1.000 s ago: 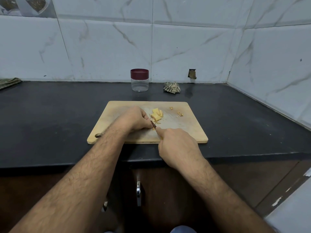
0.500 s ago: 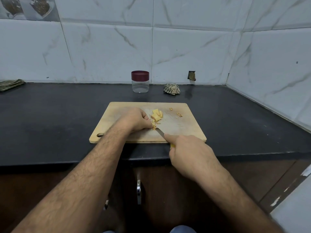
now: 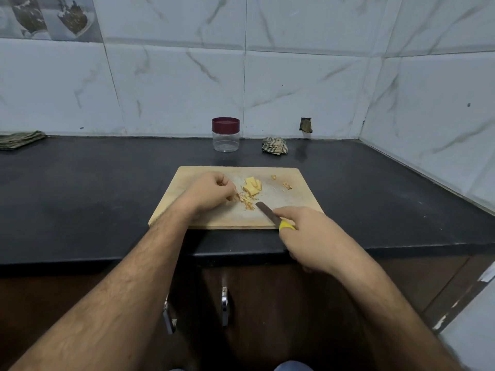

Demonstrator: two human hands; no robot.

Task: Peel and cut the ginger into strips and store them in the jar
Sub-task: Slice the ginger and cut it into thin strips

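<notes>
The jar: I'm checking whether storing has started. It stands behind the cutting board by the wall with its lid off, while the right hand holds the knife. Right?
Not quite. The head view shows the jar with its dark red lid on, and it looks empty. The rest holds: it stands behind the cutting board by the wall, and the right hand holds the knife.

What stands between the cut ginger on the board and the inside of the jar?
The jar's maroon lid is on, closing the jar. The counter between the board and the jar looks bare, so nothing else blocks the ginger pieces.
</notes>
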